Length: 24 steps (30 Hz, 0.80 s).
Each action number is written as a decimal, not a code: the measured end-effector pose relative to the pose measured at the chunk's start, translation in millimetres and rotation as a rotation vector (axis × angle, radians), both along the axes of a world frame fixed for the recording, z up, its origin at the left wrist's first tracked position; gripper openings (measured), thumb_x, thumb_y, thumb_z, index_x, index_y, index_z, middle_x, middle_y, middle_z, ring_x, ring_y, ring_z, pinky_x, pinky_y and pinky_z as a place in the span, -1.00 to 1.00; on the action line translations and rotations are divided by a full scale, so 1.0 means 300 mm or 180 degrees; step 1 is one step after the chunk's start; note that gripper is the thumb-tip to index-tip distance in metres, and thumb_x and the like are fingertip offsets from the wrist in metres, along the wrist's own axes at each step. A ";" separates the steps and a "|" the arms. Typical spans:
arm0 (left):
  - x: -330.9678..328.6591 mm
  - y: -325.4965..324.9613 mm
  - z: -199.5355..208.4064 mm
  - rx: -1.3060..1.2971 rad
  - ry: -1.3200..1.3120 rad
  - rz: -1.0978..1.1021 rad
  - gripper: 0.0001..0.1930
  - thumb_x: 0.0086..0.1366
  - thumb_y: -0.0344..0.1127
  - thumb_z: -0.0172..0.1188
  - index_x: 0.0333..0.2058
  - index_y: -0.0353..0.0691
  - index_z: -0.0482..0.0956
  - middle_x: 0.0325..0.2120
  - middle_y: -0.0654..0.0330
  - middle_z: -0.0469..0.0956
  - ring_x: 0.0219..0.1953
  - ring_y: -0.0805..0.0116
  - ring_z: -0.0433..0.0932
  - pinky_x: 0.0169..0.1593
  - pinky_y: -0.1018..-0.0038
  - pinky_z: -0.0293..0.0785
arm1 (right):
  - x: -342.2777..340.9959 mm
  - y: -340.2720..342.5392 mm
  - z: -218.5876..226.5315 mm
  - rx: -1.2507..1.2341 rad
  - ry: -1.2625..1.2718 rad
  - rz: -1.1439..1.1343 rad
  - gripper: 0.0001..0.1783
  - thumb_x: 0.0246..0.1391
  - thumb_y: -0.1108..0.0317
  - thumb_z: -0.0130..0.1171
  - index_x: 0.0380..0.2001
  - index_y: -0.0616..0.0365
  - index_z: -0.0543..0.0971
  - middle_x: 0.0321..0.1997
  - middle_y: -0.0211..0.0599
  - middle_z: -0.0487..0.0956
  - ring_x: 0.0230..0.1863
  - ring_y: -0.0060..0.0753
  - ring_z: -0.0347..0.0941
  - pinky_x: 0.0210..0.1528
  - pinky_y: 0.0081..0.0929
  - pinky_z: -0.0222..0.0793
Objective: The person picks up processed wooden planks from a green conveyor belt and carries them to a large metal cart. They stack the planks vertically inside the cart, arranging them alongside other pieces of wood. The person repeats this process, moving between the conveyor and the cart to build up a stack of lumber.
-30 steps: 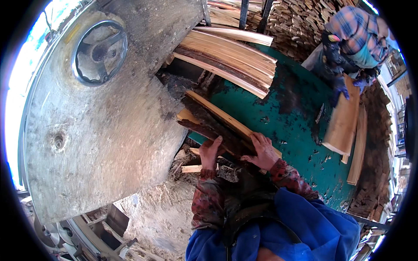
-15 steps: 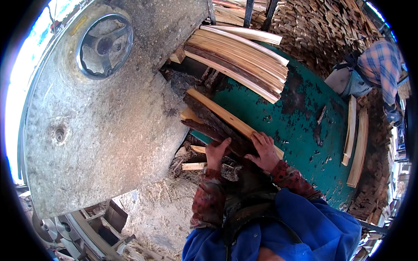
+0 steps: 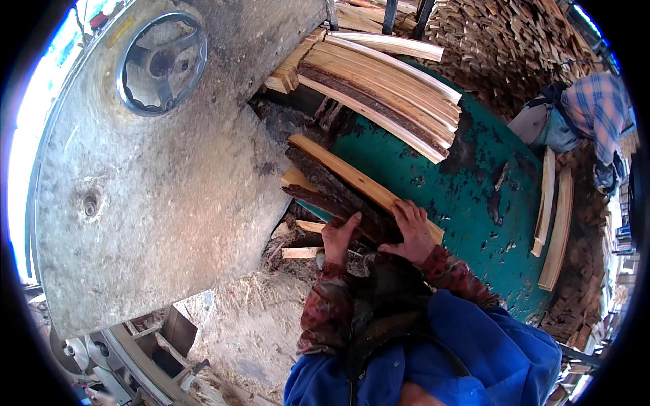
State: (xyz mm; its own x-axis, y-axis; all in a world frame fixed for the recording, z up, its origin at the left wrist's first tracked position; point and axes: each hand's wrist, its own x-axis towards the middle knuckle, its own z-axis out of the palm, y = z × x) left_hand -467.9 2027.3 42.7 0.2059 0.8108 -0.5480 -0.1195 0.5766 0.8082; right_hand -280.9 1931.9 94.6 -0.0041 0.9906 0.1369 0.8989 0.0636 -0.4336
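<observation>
In front of me lie several rough boards side by side, angled from upper left to lower right. My left hand (image 3: pixel 340 237) is closed on the near one, a dark bark-covered slab (image 3: pixel 313 201), with the thumb on top. My right hand (image 3: pixel 413 233) grips the boards near their right end, its fingers over the light wooden plank (image 3: pixel 352 174) on the far side and its thumb pointing toward the left hand. Beyond them, a row of sawn boards (image 3: pixel 386 84), some edged with bark, rests across the green metal table (image 3: pixel 467 196).
A large grey machine panel (image 3: pixel 156 223) with a handwheel (image 3: pixel 162 64) fills the left. Two loose strips (image 3: pixel 556 230) lie at the table's right edge. A person in a plaid shirt (image 3: pixel 596 108) stands at the far right, near a big woodpile (image 3: pixel 501 40). Sawdust (image 3: pixel 244 325) covers the area below.
The row of sawn boards has slid a little to the right, and more board ends show beside the grey panel. My hands keep almost the same hold.
</observation>
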 end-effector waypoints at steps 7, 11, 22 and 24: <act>-0.001 -0.005 0.000 -0.0111 -0.0233 0.0073 -0.57 0.09 -0.18 0.47 -0.19 -0.36 0.58 -0.37 0.23 0.61 -0.41 0.50 0.57 -0.33 0.55 0.57 | 0.023 0.013 -0.031 -0.0025 0.0085 0.0041 0.00 -0.30 0.00 0.45 0.18 0.31 0.31 0.25 -0.03 0.24 0.33 0.10 0.09 0.29 0.03 0.00; 0.005 -0.007 -0.020 -0.0171 -0.0359 0.0224 -0.58 0.09 -0.17 0.48 -0.21 -0.35 0.58 -0.39 0.24 0.60 -0.42 0.51 0.57 -0.36 0.56 0.56 | 0.023 0.011 -0.023 -0.0072 0.0092 0.0066 -0.03 -0.26 0.02 0.44 0.19 0.29 0.30 0.26 -0.04 0.24 0.34 0.09 0.09 0.30 0.01 0.02; 0.008 -0.002 -0.066 -0.0120 -0.0202 0.0302 -0.59 0.06 -0.16 0.49 -0.33 -0.40 0.59 -0.50 0.19 0.59 -0.53 0.49 0.54 -0.47 0.54 0.49 | 0.066 0.135 0.040 -0.0498 0.0464 0.0174 -0.46 -0.04 0.15 0.35 -0.05 0.28 0.52 0.04 -0.07 0.45 0.11 0.02 0.35 0.15 -0.17 0.27; 0.007 -0.003 -0.072 -0.0131 -0.0131 0.0279 -0.59 0.06 -0.15 0.49 -0.34 -0.41 0.58 -0.51 0.18 0.59 -0.53 0.48 0.54 -0.47 0.54 0.48 | 0.055 0.187 0.049 -0.0294 0.0552 0.0224 -0.50 -0.02 0.18 0.35 -0.09 0.30 0.53 -0.03 -0.05 0.49 0.02 0.05 0.42 0.07 -0.18 0.34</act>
